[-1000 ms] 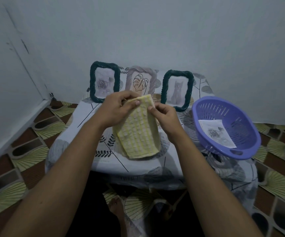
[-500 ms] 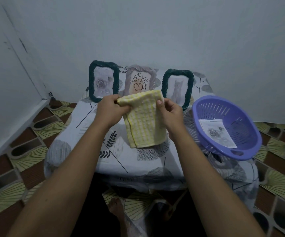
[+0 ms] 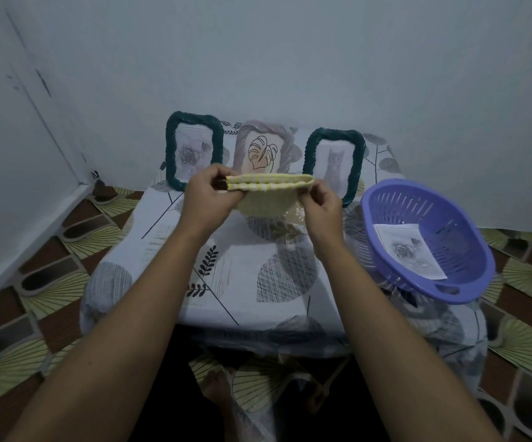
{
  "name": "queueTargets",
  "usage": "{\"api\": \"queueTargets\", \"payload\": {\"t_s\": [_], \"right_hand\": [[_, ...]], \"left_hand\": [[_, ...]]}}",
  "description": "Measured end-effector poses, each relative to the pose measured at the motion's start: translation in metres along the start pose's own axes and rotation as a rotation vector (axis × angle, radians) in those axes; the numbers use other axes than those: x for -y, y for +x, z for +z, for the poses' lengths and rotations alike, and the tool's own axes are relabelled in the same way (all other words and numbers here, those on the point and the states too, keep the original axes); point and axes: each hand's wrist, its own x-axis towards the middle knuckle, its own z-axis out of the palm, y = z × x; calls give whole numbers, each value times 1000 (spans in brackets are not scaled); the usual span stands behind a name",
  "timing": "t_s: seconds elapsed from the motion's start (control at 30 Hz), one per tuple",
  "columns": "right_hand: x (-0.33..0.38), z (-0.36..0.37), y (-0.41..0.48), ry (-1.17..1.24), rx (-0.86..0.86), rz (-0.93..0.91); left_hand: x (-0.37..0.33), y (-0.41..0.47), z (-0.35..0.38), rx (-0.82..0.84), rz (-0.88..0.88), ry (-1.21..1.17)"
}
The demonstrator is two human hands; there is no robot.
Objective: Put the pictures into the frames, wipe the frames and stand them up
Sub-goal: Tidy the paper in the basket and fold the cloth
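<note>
While both hands are pinching it from either end, the yellow checked cloth [image 3: 269, 193] is hanging folded above the far half of the table [image 3: 226, 275], its doubled top edge stretched level between them; the left hand [image 3: 209, 199] is gripping the left end with thumb and fingers closed on the fold, and the right hand [image 3: 322, 207] is gripping the right end in the same pinch, so neither hand is free or spread. Behind the cloth, three frames are standing upright in a row along the back of the table, close to the wall [image 3: 290, 59]; the left green frame [image 3: 170, 154] is showing a rose picture, the pale middle frame [image 3: 245, 135] is showing a line-drawn leaf, and the right green frame [image 3: 359, 154] is showing a cat; the cloth and the hands are covering the lower edges of all three, so whether they are touching one another there cannot be told. At the right edge of the table, a purple basket [image 3: 469, 282] is sitting tilted, overhanging the side, and a loose rose picture [image 3: 408, 250] is lying flat inside it, well apart from the frames; the table itself is lying under a leaf-patterned sheet, and a patterned tile floor [image 3: 35, 266] is showing on both sides.
</note>
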Motion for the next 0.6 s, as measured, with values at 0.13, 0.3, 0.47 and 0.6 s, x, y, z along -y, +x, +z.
{"api": "queueTargets", "payload": {"t_s": [0.13, 0.3, 0.47, 0.6], "right_hand": [[-29, -14, -17, -121, 114, 49], [-48, -25, -36, -281, 248, 95], [-60, -29, -42, -385, 329, 104], [-61, -32, -46, -400, 293, 140]], "left_hand": [[25, -15, -10, 278, -59, 67], [40, -33, -14, 573, -218, 79], [47, -43, -11, 639, -286, 93], [53, -49, -11, 602, -324, -6]]}}
